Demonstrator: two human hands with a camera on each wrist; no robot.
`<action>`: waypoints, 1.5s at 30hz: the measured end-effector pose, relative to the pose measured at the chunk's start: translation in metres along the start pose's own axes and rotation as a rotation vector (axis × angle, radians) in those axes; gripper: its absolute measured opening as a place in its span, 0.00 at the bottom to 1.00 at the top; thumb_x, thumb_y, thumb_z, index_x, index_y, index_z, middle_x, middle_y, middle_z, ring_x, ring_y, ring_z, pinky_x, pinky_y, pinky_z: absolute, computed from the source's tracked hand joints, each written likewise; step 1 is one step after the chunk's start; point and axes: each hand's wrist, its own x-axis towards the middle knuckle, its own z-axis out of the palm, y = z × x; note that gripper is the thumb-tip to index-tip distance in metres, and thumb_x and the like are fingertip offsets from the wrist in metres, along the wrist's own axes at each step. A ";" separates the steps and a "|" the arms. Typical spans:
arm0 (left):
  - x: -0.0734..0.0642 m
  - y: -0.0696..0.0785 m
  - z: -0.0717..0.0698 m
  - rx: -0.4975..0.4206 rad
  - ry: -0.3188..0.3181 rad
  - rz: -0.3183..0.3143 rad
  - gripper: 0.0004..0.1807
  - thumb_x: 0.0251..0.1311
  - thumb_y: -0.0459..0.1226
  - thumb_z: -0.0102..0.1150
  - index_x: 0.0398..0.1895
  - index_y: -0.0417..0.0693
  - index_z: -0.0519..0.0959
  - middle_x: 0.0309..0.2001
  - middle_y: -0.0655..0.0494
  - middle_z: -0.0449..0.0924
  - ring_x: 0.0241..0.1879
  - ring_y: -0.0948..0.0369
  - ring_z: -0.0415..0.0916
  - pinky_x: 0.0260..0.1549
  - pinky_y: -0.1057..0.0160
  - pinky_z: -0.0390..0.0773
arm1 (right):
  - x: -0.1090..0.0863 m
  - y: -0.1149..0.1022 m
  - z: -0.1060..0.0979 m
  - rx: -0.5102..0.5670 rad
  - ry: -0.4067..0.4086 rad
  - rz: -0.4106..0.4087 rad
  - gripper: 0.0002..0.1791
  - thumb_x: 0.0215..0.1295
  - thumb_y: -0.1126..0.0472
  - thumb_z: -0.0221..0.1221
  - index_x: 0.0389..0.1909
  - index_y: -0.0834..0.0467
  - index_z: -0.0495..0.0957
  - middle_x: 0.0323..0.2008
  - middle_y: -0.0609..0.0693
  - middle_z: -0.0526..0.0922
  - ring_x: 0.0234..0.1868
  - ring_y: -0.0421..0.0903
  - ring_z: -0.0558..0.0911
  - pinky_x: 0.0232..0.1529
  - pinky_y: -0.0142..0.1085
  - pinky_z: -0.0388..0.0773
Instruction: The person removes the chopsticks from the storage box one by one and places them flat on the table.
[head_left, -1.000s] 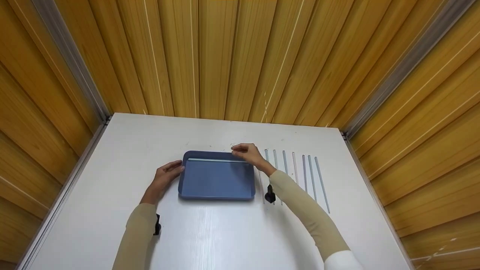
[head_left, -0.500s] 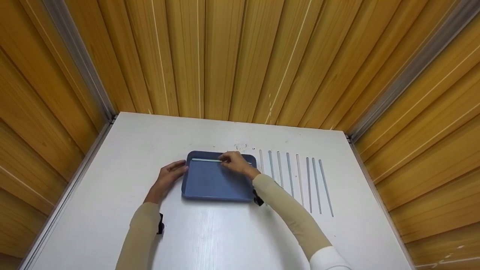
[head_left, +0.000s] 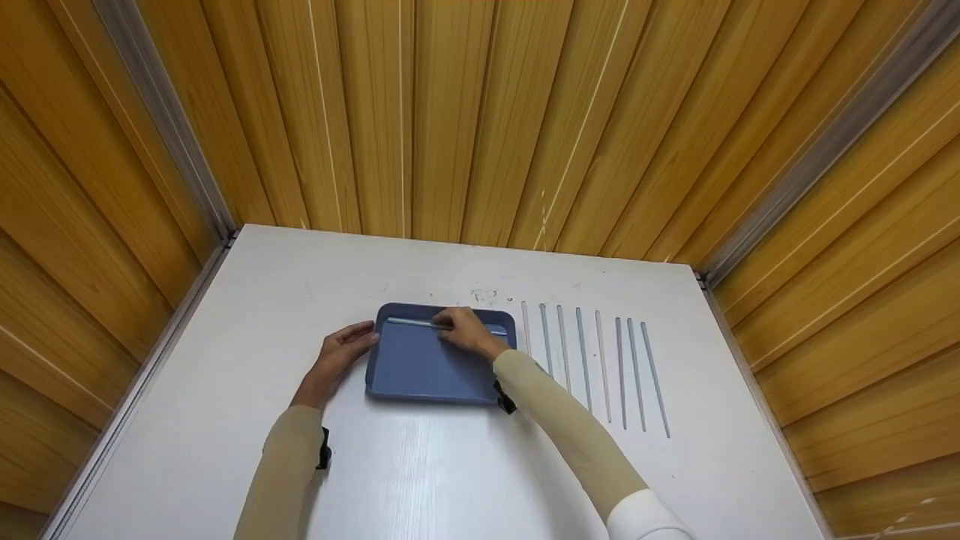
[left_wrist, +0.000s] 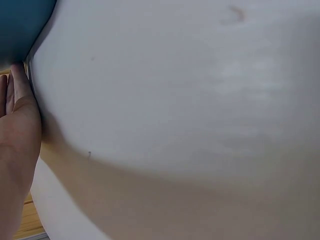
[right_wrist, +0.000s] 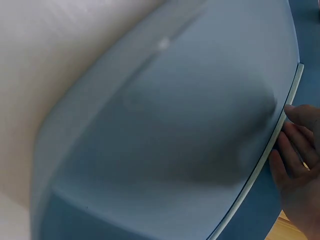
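A shallow blue tray (head_left: 420, 373) lies on the white table. Along its far inner side runs a pale straw-like stick (head_left: 409, 322). My right hand (head_left: 466, 330) reaches into the tray and pinches this stick near its middle. In the right wrist view the thumb is on one side of the stick (right_wrist: 248, 184) and the fingers of the hand (right_wrist: 300, 165) on the other. My left hand (head_left: 343, 354) rests against the tray's left edge with fingers fairly straight; the left wrist view shows its fingertips at the blue tray wall (left_wrist: 22, 30).
To the right of the tray, several thin sticks (head_left: 602, 360), bluish and pinkish, lie side by side on the white table (head_left: 405, 472). My right forearm passes over the lower ends of some. Wood-patterned walls (head_left: 450, 135) enclose the back and sides.
My right hand has come from the tray's far right rim leftward into the tray and onto the stick there. My left hand has stayed at the left edge.
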 end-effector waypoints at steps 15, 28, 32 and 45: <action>0.001 -0.004 -0.001 -0.047 -0.007 0.036 0.34 0.67 0.37 0.67 0.73 0.34 0.67 0.74 0.36 0.67 0.56 0.69 0.78 0.59 0.73 0.80 | -0.003 -0.007 0.006 -0.107 0.029 0.082 0.10 0.65 0.69 0.66 0.45 0.66 0.88 0.39 0.58 0.90 0.38 0.48 0.86 0.42 0.41 0.87; 0.003 -0.005 -0.002 -0.003 0.005 0.025 0.34 0.67 0.39 0.67 0.72 0.37 0.69 0.72 0.38 0.70 0.55 0.70 0.78 0.56 0.76 0.80 | -0.013 -0.010 -0.004 0.040 0.008 0.099 0.09 0.65 0.71 0.64 0.43 0.69 0.87 0.39 0.62 0.90 0.41 0.55 0.89 0.43 0.42 0.88; 0.005 -0.006 -0.003 -0.012 -0.022 0.031 0.33 0.68 0.37 0.65 0.73 0.35 0.67 0.73 0.37 0.67 0.55 0.72 0.77 0.56 0.76 0.79 | -0.018 -0.011 -0.008 0.122 0.020 0.112 0.09 0.66 0.71 0.63 0.44 0.70 0.86 0.39 0.64 0.90 0.41 0.58 0.89 0.41 0.38 0.88; 0.005 -0.006 -0.003 -0.021 -0.012 0.061 0.32 0.68 0.35 0.65 0.72 0.33 0.68 0.71 0.35 0.70 0.50 0.74 0.80 0.54 0.75 0.81 | -0.031 -0.010 -0.018 0.407 0.162 0.151 0.14 0.69 0.70 0.62 0.52 0.73 0.82 0.43 0.69 0.88 0.35 0.40 0.85 0.33 0.22 0.77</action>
